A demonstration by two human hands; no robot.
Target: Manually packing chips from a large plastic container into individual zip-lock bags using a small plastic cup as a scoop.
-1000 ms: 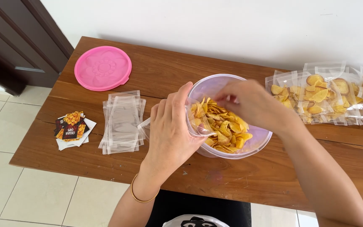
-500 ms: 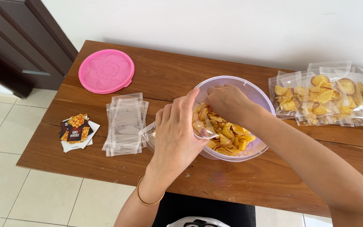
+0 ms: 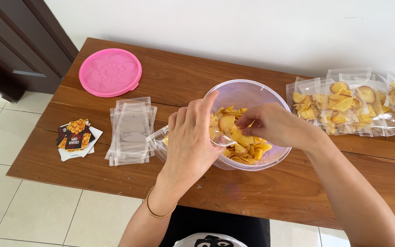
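A clear plastic tub [image 3: 252,91] of yellow chips [image 3: 245,146] stands on the wooden table [image 3: 179,77]. My left hand [image 3: 190,142] grips a small clear bag [image 3: 158,139] tilted against the tub's near-left rim, its mouth toward the chips. My right hand [image 3: 273,123] is over the tub with fingers pinched on a few chips at the bag's mouth. A thin gold bangle sits on my left wrist.
A stack of empty clear bags [image 3: 131,130] lies left of the tub. Printed label cards [image 3: 76,137] sit near the left edge. A pink round lid [image 3: 110,72] rests at the back left. Several filled chip bags [image 3: 348,103] lie at the right. A dark door [image 3: 14,45] stands beyond the table.
My right hand has come out of the chip pile toward the bag's mouth with chips in its fingers. My left hand stays on the bag at the tub's rim.
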